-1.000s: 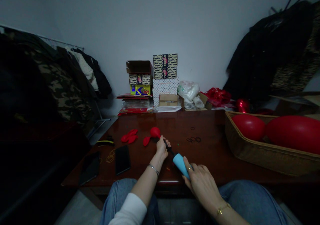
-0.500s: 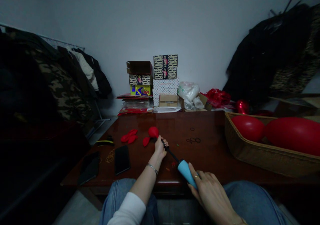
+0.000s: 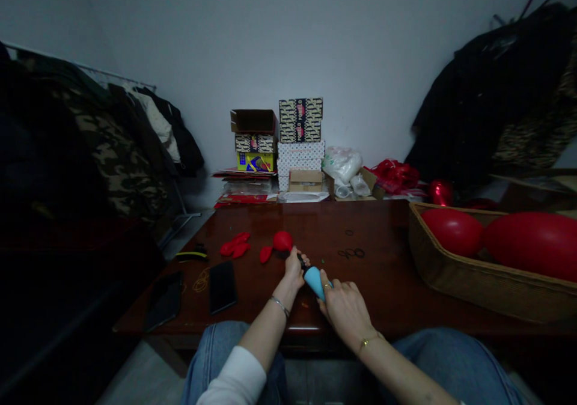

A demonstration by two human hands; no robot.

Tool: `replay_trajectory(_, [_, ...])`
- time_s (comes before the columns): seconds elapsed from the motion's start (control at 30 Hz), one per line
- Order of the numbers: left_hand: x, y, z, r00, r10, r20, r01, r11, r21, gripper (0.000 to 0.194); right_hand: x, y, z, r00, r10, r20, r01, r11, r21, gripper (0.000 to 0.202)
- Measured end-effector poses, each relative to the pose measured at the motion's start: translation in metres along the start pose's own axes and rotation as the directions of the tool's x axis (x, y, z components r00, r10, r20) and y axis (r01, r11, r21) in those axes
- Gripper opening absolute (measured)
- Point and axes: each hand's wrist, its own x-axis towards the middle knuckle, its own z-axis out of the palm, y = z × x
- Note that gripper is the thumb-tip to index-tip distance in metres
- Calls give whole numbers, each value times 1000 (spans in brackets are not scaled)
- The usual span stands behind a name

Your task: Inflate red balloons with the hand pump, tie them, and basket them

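Observation:
My left hand point(image 3: 294, 267) is closed at the neck of a small, partly inflated red balloon point(image 3: 282, 240), where the black end of a hand pump meets it. The light blue body of the balloon pump point(image 3: 314, 280) is in the grip of my right hand point(image 3: 346, 309). Its black rod is mostly inside the blue body, so both hands are close together. The join between balloon and nozzle is hidden by my left fingers. Just left of the balloon rests a limp red balloon point(image 3: 265, 255), and a few more uninflated balloons point(image 3: 235, 246) lie farther left.
A wicker basket point(image 3: 478, 294) at the right holds large inflated red balloons. Black rings point(image 3: 351, 253), yellow rubber bands point(image 3: 201, 280), a dark phone-like slab point(image 3: 222, 287) and another dark slab point(image 3: 163, 300) lie on the wooden table point(image 3: 374, 219). Stacked boxes point(image 3: 300, 119) stand behind.
My right hand has pushed the blue pump body up and left toward my left hand, covering most of the rod. The balloon looks slightly larger.

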Motion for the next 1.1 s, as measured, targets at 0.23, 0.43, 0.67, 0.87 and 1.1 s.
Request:
replay_trajectory(0.23, [0,1,3,1000,-4,9,4,999,36,31,-21,7,7,999,-8,-45,8,1000,11,45])
replay_trajectory(0.43, [7,14,-2,998,55,-2,-55,998,0,28,-52,24,14,994,-37,-102,42,998,51,47])
replay_trajectory(0.67, [12,21,-6,999,41,-10,-41,999,-30,28,-77,38,23,987,-59,-153,68,996,52,57])
replay_trajectory(0.87, [11,19,-6,1000,16,2,-16,999,-42,28,-69,30,17,995,-36,-94,45,995,90,51])
replay_trajectory(1.1, [6,12,-2,1000,18,-1,-18,1000,-26,28,-47,22,7,999,-14,-38,17,998,67,46])
